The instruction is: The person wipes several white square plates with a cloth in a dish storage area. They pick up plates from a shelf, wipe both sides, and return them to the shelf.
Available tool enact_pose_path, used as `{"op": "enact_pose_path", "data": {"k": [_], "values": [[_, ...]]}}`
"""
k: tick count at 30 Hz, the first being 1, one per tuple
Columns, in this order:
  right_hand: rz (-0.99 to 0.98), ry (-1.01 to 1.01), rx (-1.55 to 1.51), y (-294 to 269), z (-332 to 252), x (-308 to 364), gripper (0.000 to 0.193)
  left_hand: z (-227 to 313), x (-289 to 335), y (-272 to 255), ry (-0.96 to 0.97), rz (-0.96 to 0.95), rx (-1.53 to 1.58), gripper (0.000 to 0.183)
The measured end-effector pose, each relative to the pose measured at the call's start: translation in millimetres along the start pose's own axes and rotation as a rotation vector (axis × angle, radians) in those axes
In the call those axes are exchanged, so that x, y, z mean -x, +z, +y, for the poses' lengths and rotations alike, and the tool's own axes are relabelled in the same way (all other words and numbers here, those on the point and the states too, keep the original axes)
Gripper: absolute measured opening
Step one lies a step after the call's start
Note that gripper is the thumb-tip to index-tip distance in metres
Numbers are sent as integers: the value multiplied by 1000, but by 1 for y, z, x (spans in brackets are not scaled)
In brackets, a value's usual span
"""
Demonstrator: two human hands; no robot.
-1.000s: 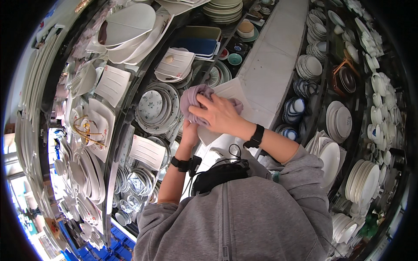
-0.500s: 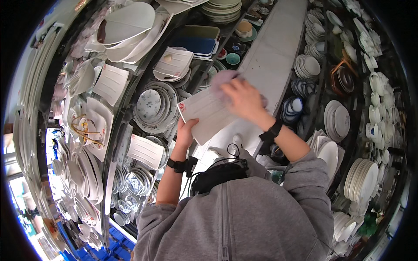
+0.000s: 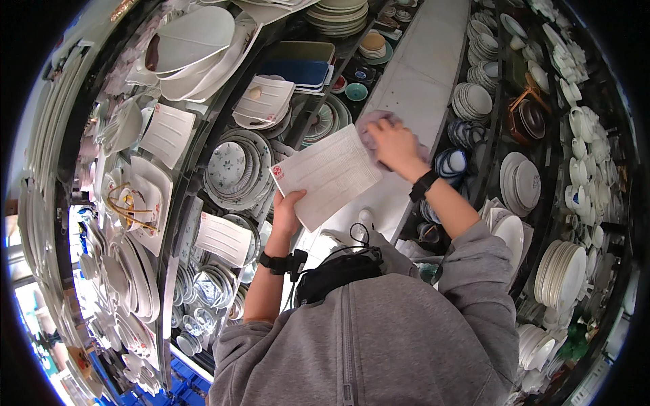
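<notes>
A white rectangular plate (image 3: 328, 177) with shallow ridges and a small red mark in one corner is held tilted in front of me. My left hand (image 3: 287, 211) grips its lower left edge, thumb on top and the fingers mostly hidden underneath. A mauve cloth (image 3: 374, 128) is bunched under my right hand (image 3: 398, 150), which is closed on it at the plate's far right edge. Whether the cloth touches the plate there is hard to see.
Shelves of stacked dishes line both sides. On the left are a similar rectangular plate (image 3: 224, 239), floral round plates (image 3: 237, 166) and a blue tray (image 3: 295, 72). To the right stand white plate stacks (image 3: 560, 274). A pale floor aisle (image 3: 416, 64) runs between.
My right hand and the cloth have moved right and slightly down, from over the plate's surface to its right edge. The plate has shifted slightly, still in my left hand.
</notes>
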State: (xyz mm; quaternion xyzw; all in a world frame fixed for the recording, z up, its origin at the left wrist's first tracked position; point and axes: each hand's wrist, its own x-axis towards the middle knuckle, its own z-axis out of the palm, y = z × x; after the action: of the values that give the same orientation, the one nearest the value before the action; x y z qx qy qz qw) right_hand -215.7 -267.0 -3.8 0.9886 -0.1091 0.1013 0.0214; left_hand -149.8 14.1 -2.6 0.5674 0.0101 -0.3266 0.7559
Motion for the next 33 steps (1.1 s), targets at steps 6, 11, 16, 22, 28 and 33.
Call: {"op": "enact_pose_path", "data": {"k": [6, 11, 16, 22, 28, 33], "values": [[20, 50, -212, -39, 1, 3, 36, 5, -5, -5, 2, 11, -12, 41], [78, -258, -256, -60, -88, 20, 44, 4, -12, 10, 24, -18, -100, 39], [25, -118, -128, -21, -52, 20, 42, 4, -10, 6, 47, 29, -30, 43], [-174, 124, 46, 16, 38, 30, 31, 2, -11, 0, 24, 21, -19, 46], [62, -267, -174, -59, -78, 25, 37, -3, -22, 11, 100, 22, -78, 40], [7, -107, -243, -27, -59, 28, 38, 3, -21, 18, 121, 38, -65, 38]]}}
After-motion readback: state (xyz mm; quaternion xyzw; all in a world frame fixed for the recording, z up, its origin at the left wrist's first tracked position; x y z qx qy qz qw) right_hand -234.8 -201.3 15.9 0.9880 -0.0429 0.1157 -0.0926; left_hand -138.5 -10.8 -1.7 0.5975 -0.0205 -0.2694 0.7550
